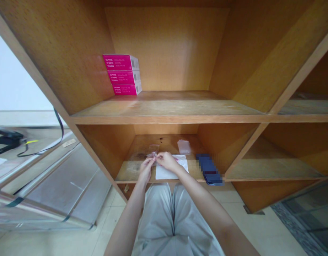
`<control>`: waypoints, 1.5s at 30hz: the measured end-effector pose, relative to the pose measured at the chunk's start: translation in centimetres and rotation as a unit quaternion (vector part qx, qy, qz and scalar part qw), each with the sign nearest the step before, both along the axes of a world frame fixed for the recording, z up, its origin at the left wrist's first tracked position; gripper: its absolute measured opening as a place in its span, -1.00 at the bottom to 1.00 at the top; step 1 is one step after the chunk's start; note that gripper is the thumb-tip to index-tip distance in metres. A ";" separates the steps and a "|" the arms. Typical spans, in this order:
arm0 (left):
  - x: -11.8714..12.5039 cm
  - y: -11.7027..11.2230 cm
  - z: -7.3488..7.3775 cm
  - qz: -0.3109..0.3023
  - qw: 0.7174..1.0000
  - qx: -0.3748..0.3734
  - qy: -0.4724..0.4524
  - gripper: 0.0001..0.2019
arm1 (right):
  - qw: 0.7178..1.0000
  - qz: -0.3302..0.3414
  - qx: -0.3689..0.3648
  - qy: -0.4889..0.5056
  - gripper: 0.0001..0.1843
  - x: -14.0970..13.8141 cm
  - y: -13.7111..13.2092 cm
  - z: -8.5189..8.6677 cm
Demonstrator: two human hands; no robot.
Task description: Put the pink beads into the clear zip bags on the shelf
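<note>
On the lower shelf, my left hand [146, 170] pinches a small clear plastic bag [153, 154] between thumb and fingers. My right hand [166, 160] is closed too, its fingertips meeting the left ones at the bag's edge. The fingers partly hide the bag, and what is inside it is too small to tell. Beneath my right hand and forearm lies a white sheet of paper [164, 173]. Behind the paper rests a small stack of clear plastic bags [184, 147]. Another clear piece of plastic [154, 147] lies just beyond my fingertips.
A dark blue, pixelated object [209, 170] juts over the shelf's front edge at the right. Three pink boxes [123, 77] are stacked on the upper shelf [174, 106]. Wooden dividers [246, 151] flank the compartment. At the left stands a metal-framed rack [54, 181] with a black cable [61, 133].
</note>
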State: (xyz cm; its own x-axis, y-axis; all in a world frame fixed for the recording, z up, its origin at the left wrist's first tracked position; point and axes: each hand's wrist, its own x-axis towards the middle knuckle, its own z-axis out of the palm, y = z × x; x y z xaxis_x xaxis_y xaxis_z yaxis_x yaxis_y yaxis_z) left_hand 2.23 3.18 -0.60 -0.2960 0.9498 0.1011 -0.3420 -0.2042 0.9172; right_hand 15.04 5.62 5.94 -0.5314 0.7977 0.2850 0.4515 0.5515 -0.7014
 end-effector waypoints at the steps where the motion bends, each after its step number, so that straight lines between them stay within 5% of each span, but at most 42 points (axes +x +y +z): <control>1: 0.0 0.1 -0.2 0.006 1.000 -0.002 0.000 -0.82 | 1.000 -0.008 0.006 -0.016 -0.79 -0.1 -0.1 0.2; 13: -0.5 0.6 -1.6 0.035 0.993 0.029 0.108 -0.91 | 0.956 -0.085 0.098 -0.262 -0.71 -2.0 -1.5 2.0; 24: -0.5 0.8 -1.6 0.057 0.995 0.001 0.081 -0.93 | 0.949 -0.102 0.099 -0.281 -0.73 -2.5 -1.6 1.9; 35: -0.3 0.9 -1.2 0.074 0.995 0.001 0.064 -0.95 | 0.938 -0.208 0.053 -0.271 -0.72 -1.8 -0.5 2.3; 45: -0.2 0.7 -1.2 0.074 0.994 0.012 0.082 -0.93 | 0.946 -0.084 0.087 -0.300 -0.73 -1.2 -0.8 2.6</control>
State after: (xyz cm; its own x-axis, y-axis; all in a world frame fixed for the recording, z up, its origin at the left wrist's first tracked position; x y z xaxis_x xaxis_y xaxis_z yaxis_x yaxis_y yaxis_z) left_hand 1.99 3.88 -1.79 -0.4092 0.8943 0.1808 -0.1533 -0.2627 0.9526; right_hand 13.83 4.81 8.52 -0.5085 0.8544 0.1067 0.8315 0.5195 -0.1970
